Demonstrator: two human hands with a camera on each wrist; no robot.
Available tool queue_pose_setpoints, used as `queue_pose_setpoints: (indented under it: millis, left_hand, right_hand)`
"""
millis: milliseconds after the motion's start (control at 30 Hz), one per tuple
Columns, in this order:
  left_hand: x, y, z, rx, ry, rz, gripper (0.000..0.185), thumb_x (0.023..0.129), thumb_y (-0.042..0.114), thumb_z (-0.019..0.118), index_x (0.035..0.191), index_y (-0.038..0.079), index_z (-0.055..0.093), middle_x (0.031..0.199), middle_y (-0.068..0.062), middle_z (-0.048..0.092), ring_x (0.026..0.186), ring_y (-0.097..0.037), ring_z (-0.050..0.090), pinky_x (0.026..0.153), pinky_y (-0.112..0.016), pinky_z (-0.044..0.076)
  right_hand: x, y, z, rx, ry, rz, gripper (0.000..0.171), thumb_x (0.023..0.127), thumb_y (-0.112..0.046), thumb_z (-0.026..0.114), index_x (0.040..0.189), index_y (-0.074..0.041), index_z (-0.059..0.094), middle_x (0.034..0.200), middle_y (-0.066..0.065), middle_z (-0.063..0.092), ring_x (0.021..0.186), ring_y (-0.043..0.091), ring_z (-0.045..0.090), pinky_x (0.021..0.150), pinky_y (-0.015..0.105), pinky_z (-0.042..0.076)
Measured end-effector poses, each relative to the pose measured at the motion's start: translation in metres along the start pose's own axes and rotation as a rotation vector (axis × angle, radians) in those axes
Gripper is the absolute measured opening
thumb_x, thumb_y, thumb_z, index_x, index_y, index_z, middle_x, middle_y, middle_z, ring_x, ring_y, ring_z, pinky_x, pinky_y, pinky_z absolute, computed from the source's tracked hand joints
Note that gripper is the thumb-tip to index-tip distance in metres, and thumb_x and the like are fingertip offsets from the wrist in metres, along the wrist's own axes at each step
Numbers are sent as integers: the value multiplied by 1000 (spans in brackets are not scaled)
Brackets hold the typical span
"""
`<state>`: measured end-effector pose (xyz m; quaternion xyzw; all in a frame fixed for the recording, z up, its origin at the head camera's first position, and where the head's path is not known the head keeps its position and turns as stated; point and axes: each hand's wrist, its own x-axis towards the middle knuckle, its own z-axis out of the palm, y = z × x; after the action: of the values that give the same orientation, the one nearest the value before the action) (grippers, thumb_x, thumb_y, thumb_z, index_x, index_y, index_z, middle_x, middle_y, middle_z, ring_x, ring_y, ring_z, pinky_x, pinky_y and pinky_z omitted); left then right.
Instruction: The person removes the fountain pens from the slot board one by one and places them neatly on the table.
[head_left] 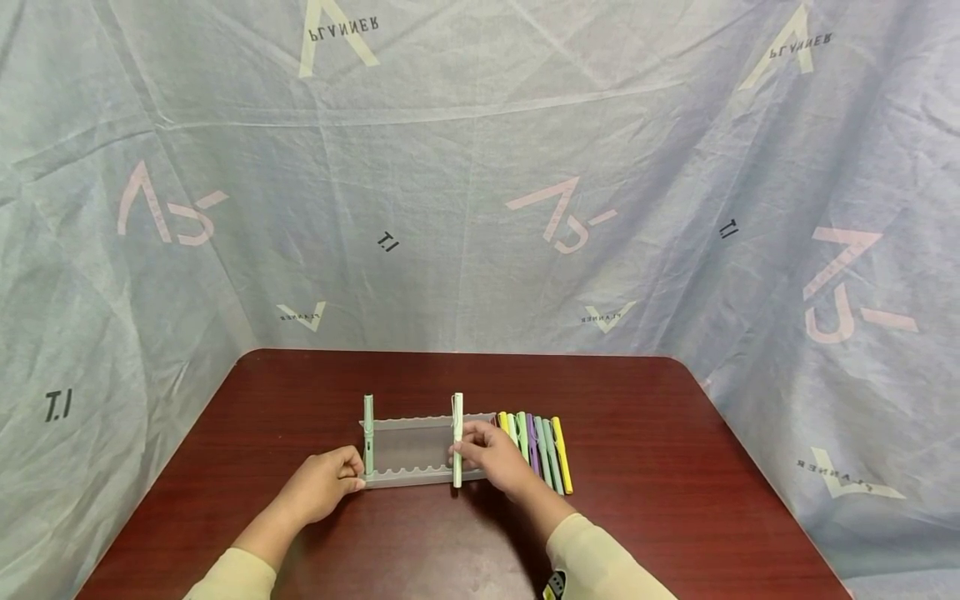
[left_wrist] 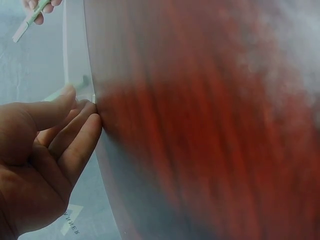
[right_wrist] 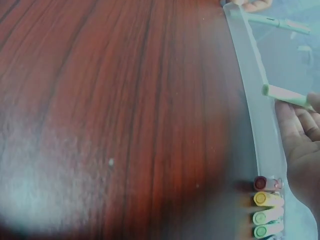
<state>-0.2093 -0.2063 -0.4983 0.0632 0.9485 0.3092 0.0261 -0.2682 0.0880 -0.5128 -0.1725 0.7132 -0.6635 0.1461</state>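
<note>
Nearest the camera, two sleeves [head_left: 600, 558] are seen at 6 o'clock on the dark red surface [head_left: 660, 517]. The left hand [head_left: 326, 483] is laid against the left end of a clear rack [head_left: 412, 454], its fingers [left_wrist: 75, 145] loosely straight and touching the rack's edge; nothing is gripped by it. At 3 o'clock of that hand, a pale green pen [head_left: 457, 440] is pinched by the right hand [head_left: 495, 457] and held across the rack's notched rails. A second green pen [head_left: 368, 436] is lodged at the rack's left end. Just beside the rack, at 3 o'clock, a row of coloured pens [head_left: 543, 450] is laid on the surface. Beyond, a printed sheet [head_left: 480, 167] is hung as backdrop.
</note>
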Motion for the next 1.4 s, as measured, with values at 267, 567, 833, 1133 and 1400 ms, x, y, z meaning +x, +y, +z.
queue_pose_setpoints:
  millis: [267,567,833,1133,1400]
  left_hand:
    - [-2,2,-2,-1,-3,11,17,86,14,74,87,18,58,68,9,59,65,-9,47,66,-29,40]
    - [-3,3,-2,-3,-7,-2,16,87,14,73,86,18,58,67,8,58,64,-9,47,66,-29,39]
    - [-3,3,-2,-7,-3,11,16,87,14,73,86,18,57,63,8,52,62,-9,44,64,-28,38]
    - [-2,2,-2,3,0,14,17,86,14,74,85,18,57,62,9,50,61,-8,44,64,-28,38]
    - [-2,1,-2,6,-3,20,16,86,14,74,87,17,58,69,10,60,66,-9,48,67,-31,41]
  right_hand:
    - [-6,0,-11,-7,18,-4,37,97,-6,59,126,13,49,105,31,64,97,42,67,84,43,56]
    - [-12,1,-24,-29,39,-5,38,98,-8,58,129,11,49,107,31,64,97,44,67,84,42,56]
    - [-17,-2,-34,-56,54,6,37,98,-10,58,128,10,48,108,31,64,99,44,66,83,42,56]
    - [-22,-2,-53,-45,76,30,38,98,-9,59,128,11,46,111,34,63,100,46,65,83,43,56]
    - [-29,-2,-71,-79,101,28,39,97,-6,58,131,11,46,112,37,60,99,45,66,82,44,56]
